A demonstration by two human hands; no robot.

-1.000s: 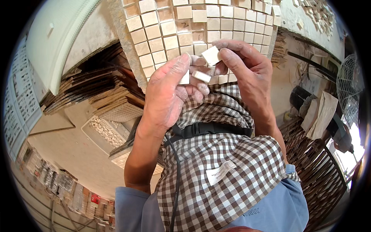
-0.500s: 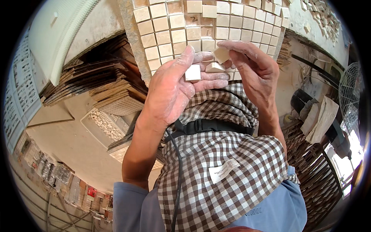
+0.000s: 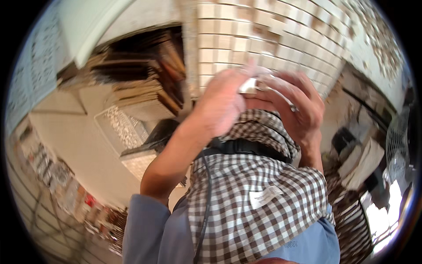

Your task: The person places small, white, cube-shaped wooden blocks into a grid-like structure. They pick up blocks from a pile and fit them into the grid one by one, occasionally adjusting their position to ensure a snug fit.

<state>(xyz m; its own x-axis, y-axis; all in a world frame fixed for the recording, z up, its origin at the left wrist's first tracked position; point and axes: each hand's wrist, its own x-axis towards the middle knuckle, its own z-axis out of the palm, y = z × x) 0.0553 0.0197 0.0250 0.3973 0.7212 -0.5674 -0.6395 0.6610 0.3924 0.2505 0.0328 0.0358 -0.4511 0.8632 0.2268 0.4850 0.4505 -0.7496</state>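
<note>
My left hand is cupped palm up above the near edge of the tile panel. A small pale square mosaic tile rests in it, by the thumb and fingers. My right hand comes in from the right, its fingers bent over the left fingertips. Motion smears those fingers, and whether a tile is between them is not visible. Beyond both hands lies the panel of cream mosaic tiles, set in rows with a few brownish gaps and some tiles sitting proud of the rest.
Loose tile pieces are heaped at the far right. Stacked brown boards stand under the table at left, near a tray of pale chips. A wire fan guard is at the right edge. A black cable runs down my checked apron.
My view has shifted, and the panel appears turned. Both hands have come closer together, the right fingers now covering the left fingertips. The tile pinched in the right hand no longer shows clearly.
</note>
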